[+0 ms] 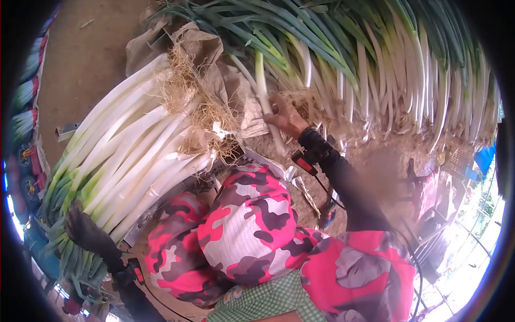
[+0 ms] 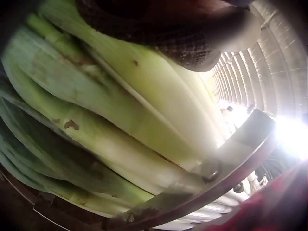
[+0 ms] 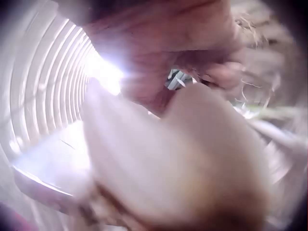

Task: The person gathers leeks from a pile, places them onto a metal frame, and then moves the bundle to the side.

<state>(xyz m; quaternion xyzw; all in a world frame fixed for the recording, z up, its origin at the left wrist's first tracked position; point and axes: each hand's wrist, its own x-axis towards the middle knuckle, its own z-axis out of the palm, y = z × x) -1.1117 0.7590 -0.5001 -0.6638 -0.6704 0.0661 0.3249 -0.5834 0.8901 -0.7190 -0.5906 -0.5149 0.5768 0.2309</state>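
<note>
A thick bundle of long green onions point(image 1: 129, 134) lies on the left, roots toward the middle and green tops toward the lower left. My left hand point(image 1: 86, 231), in a dark glove, rests over the green part of this bundle. In the left wrist view, its gloved fingers point(image 2: 187, 53) lie just above the pale green stalks. With my right hand point(image 1: 287, 118) I grip a single green onion point(image 1: 261, 88) by its white stalk, beside the large pile. The right wrist view shows the bare hand point(image 3: 163, 53) close above a blurred white stalk point(image 3: 178, 159).
A large pile of green onions point(image 1: 397, 70) stretches across the back right, roots toward me. Beige sacking point(image 1: 241, 96) lies between pile and bundle. A curved metal bar point(image 2: 226, 168) runs alongside the bundle. Camouflage-clad knees point(image 1: 247, 220) are close in front; tied bundles point(image 1: 24, 96) line the far left.
</note>
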